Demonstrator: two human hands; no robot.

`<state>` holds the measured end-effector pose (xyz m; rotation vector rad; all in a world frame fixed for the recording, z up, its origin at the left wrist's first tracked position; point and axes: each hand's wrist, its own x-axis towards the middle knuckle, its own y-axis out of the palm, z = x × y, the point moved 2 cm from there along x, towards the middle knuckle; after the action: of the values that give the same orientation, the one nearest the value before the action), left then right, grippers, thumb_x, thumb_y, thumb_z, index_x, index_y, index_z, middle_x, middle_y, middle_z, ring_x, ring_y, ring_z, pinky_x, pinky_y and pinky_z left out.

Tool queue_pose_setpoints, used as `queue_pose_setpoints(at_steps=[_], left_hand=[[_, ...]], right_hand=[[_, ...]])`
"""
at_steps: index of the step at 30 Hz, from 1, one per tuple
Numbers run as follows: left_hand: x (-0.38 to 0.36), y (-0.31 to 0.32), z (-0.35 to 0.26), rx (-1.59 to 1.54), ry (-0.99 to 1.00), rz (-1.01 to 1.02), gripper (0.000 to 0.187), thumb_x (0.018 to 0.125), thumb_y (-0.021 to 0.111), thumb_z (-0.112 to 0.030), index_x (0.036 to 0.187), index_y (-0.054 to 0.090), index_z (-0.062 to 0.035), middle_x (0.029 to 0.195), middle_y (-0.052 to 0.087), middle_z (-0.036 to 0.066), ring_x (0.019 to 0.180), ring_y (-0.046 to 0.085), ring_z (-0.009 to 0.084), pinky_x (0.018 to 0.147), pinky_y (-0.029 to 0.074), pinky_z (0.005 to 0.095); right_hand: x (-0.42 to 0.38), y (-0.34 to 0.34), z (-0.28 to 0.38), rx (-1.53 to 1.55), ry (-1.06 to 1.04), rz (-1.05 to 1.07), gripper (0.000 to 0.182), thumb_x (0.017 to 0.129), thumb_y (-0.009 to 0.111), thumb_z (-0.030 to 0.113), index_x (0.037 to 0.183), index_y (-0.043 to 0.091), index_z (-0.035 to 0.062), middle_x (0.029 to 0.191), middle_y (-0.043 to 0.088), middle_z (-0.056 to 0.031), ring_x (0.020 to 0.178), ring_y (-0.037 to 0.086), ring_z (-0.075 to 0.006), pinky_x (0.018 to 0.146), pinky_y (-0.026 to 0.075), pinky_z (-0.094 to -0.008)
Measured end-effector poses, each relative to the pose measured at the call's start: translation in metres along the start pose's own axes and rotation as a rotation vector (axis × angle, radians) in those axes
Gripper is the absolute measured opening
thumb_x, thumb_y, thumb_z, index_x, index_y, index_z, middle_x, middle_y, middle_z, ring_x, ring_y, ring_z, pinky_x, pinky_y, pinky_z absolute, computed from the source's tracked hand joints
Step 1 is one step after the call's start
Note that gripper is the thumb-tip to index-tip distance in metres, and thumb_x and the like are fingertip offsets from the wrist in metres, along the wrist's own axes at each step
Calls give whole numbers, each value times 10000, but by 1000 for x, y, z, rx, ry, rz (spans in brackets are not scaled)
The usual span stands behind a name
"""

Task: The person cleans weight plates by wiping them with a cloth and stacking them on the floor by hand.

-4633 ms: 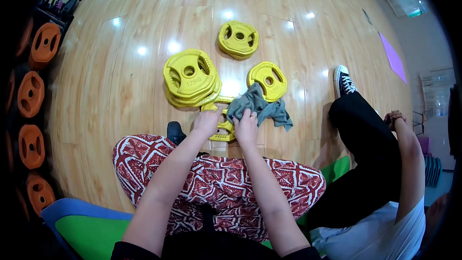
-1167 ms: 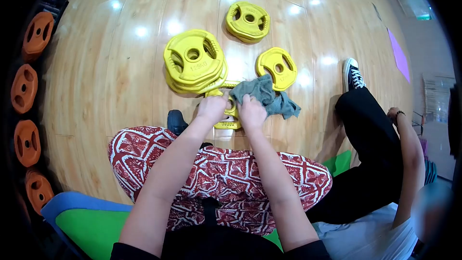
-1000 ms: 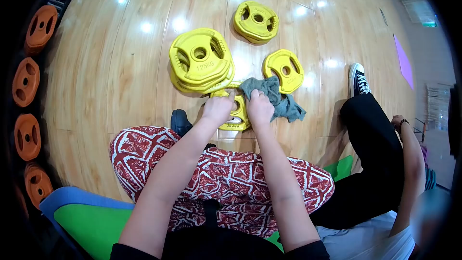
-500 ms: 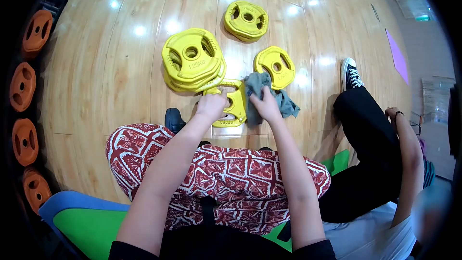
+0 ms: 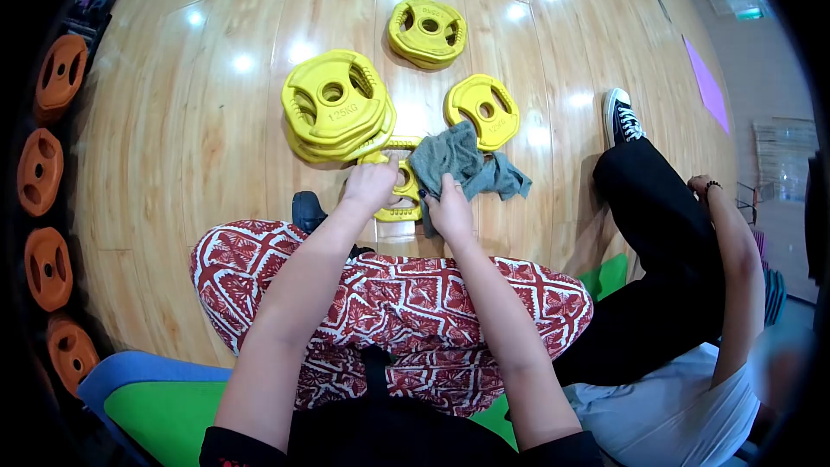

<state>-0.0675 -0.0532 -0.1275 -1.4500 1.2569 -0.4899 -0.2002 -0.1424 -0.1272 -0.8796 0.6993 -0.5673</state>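
My left hand (image 5: 372, 188) is closed on the left side of a yellow weight plate (image 5: 403, 210) low over the wooden floor. In my right hand (image 5: 450, 210) is a grey-green cloth (image 5: 454, 158), pinched at its lower left part; it covers the plate's right side and trails off to the right. A stack of yellow plates (image 5: 335, 104) marked 1.25KG lies just beyond my left hand. Farther out are another yellow stack (image 5: 427, 32) and a yellow plate (image 5: 484, 112) beyond the cloth.
Orange plates (image 5: 41, 171) line the far left. A person in black trousers (image 5: 661, 225) sits at the right, hands near the knee. Green mat (image 5: 164, 415) and blue mat (image 5: 143, 365) lie at lower left. A purple sheet (image 5: 705, 85) is at the right.
My right hand and the cloth have moved left over the held plate, and the cloth has spread out. My left hand keeps its hold; the whole view has shifted slightly.
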Motion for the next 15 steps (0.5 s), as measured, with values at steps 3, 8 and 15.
queue_pose_setpoints(at_steps=[3, 8, 15], left_hand=[[1, 0, 0, 15, 11, 7, 736, 591, 721, -324, 1154, 397, 22, 748, 614, 127, 719, 615, 262, 618, 492, 354], [0, -4, -1, 13, 2, 9, 765, 600, 703, -287, 1219, 382, 30, 758, 629, 114, 696, 624, 234, 599, 495, 329], [-3, 0, -14, 107, -66, 45, 744, 594, 681, -452, 1126, 485, 29, 779, 631, 104, 680, 628, 193, 564, 490, 292]], right_hand=[[2, -4, 9, -54, -66, -55, 317, 741, 598, 176, 955, 400, 54, 950, 506, -197, 876, 525, -374, 711, 436, -452], [10, -8, 16, -118, -100, -108, 292, 751, 581, 159, 952, 403, 43, 946, 499, -197, 896, 512, -369, 709, 433, -450], [36, -30, -26, 446, 148, -404, 294, 824, 560, 226, 924, 412, -7, 848, 561, -209, 815, 545, -359, 708, 419, -390]])
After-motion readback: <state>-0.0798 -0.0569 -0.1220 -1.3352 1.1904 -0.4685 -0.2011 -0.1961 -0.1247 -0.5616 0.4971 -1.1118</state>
